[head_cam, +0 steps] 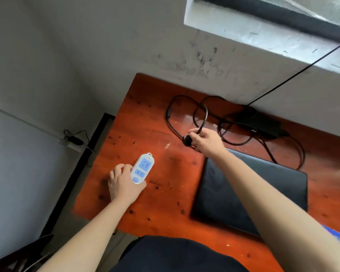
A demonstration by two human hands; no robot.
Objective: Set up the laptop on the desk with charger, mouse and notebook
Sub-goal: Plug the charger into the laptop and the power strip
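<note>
1. The reddish-brown wooden desk point(145, 124) stands against a scuffed grey wall. No mouse or notebook is plainly in view. A blue-edged thing is cut off at the right border, and I cannot tell what it is.
2. The flat black laptop point(216, 193) lies closed near the desk's front right, partly under the right forearm.
3. The black rectangular charger brick point(261, 122) sits at the back by the wall, with its thin black cable point(168, 114) looped loosely across the wood between brick and laptop.
4. The white oval power strip with blue sockets point(142, 168) lies face up near the left edge. The left hand point(122, 185) grips it, fingers curled over its far side and thumb along the near side.
5. The round black plug point(187, 140) is clamped in the fingertips of the right hand point(206, 142), above the desk and well apart from the strip.
6. The step in hand looks like plugging the charger in. Pin the strip flat so it cannot skid. Turn the plug until its prongs match the chosen socket, then press straight down. Leave slack in the cable so the loops do not drag the brick.
</note>
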